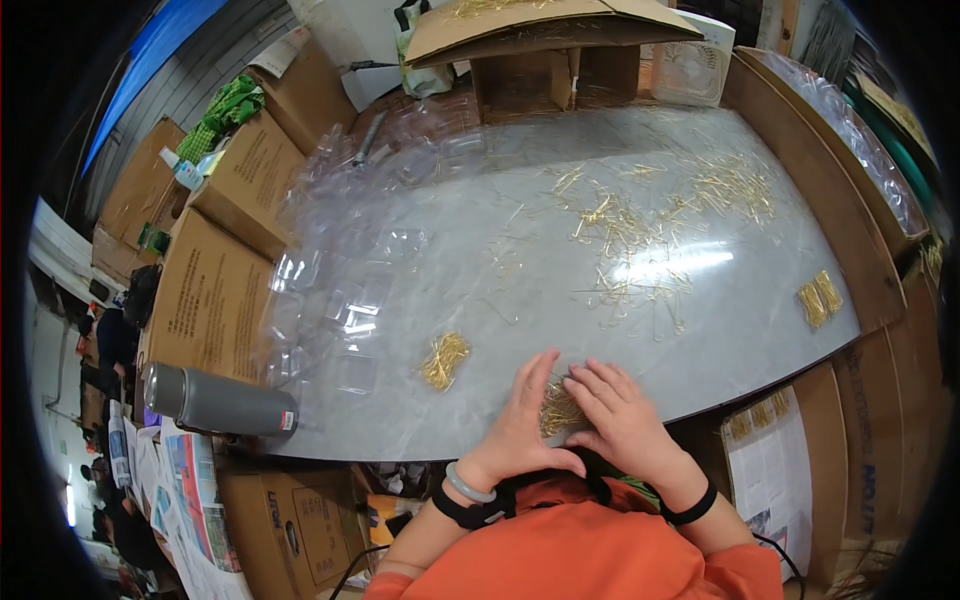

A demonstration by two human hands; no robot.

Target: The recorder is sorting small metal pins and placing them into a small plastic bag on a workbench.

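The grey marble-patterned table point(420, 300) carried scattered gold pins point(640, 225) across its far half. At its near edge, the left hand point(522, 420) and right hand point(620, 415) lay flat, fingers loosely spread, pressing a small bundle of gold pins point(558, 412) between them. A second pin cluster point(443, 360) lay just left

Bright overhead glare on table point(560, 300), fisheye-bent, dark rim
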